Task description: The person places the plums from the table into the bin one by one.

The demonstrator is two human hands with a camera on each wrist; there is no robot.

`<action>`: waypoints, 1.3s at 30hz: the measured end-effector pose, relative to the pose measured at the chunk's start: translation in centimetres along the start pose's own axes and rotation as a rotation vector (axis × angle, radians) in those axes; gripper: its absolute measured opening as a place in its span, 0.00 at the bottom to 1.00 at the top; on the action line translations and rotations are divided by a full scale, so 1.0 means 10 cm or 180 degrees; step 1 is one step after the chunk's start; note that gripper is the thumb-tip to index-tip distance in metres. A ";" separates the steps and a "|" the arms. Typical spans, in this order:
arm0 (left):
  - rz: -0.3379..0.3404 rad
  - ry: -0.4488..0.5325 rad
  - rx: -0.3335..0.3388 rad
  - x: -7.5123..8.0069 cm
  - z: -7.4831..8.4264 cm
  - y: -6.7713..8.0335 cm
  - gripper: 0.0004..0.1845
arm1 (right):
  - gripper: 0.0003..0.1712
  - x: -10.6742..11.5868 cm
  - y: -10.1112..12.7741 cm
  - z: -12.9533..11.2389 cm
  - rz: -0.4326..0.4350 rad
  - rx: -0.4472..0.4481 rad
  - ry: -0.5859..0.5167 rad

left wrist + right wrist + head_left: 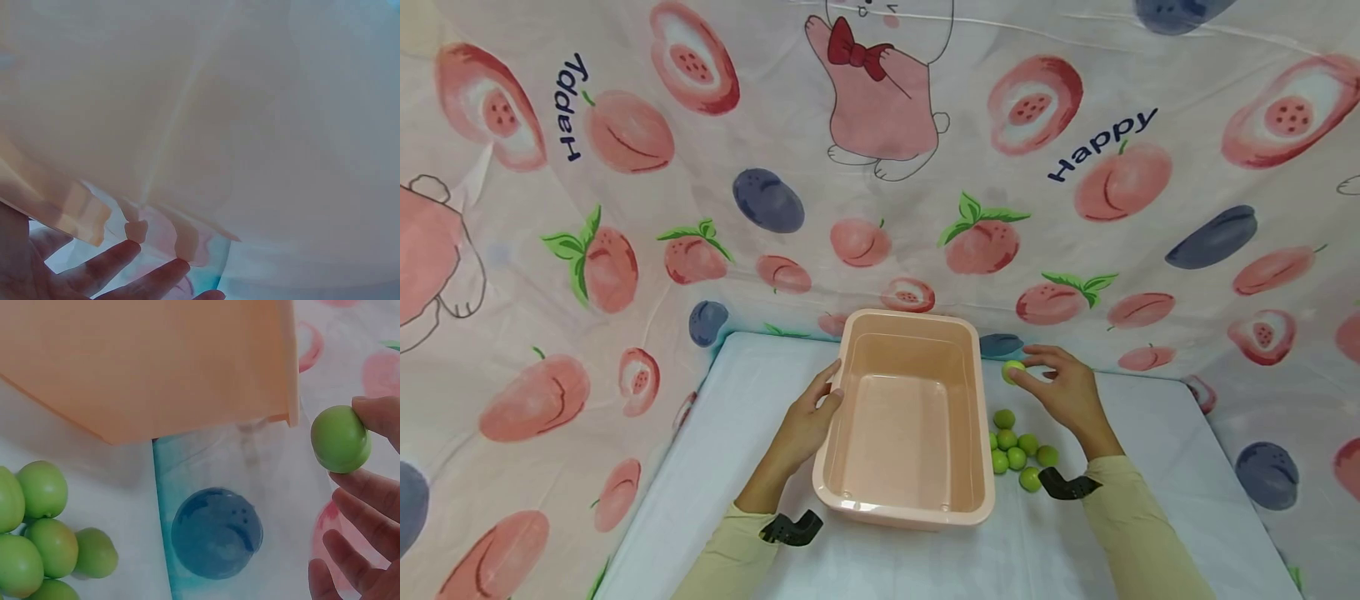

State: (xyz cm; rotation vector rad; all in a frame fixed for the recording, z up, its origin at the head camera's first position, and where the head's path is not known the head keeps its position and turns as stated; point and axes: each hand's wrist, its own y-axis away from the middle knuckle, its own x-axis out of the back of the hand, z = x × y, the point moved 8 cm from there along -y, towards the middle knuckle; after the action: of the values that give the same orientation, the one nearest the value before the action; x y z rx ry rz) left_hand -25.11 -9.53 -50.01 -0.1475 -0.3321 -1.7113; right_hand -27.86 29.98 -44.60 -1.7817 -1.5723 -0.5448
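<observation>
Two pale-yellow sleeves (pixel 741 550) come in from the near edge at 6 o'clock, each with a black wrist mount. Between them a peach plastic tub (pixel 904 500) sits on the white tabletop (pixel 1150 433), its inside bare.

At the tub's 9 o'clock, the left hand (pixel 808 417) rests against the wall, thumb hooked over the rim; the wrist view shows its fingers (pixel 106 262) lying straight beneath the rim, so this grip is loose, clutching nothing.

At the tub's 2 o'clock, just off the far corner, the right hand (pixel 1063 385) pinches one green fruit (pixel 1012 372) between thumb and fingertips, a closed grip on it, held beside the tub and not over it. The wrist view shows the same fruit (pixel 340 439) clear of the tub's corner.

At the tub's 3 to 4 o'clock, a cluster of green fruits (pixel 1017 454) lies on the tabletop, just beside the wall. A fruit-printed cloth (pixel 625 133) drapes all around.
</observation>
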 end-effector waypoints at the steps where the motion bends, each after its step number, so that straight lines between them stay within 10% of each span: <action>1: 0.0008 -0.0015 0.0006 0.00 0.00 0.00 0.27 | 0.28 0.00 -0.01 -0.02 -0.0006 0.0013 -0.0001; 39: -0.0007 -0.0099 -0.0068 0.02 -0.06 0.03 0.27 | 0.20 -0.11 -0.16 -0.82 -0.0215 0.0556 -0.0154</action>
State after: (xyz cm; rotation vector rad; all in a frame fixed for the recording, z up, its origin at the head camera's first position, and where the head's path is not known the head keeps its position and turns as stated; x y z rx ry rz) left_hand -24.81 -9.97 -50.43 -0.1896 -0.3372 -1.7165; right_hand -28.53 23.32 -39.48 -1.6270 -1.6647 -0.3856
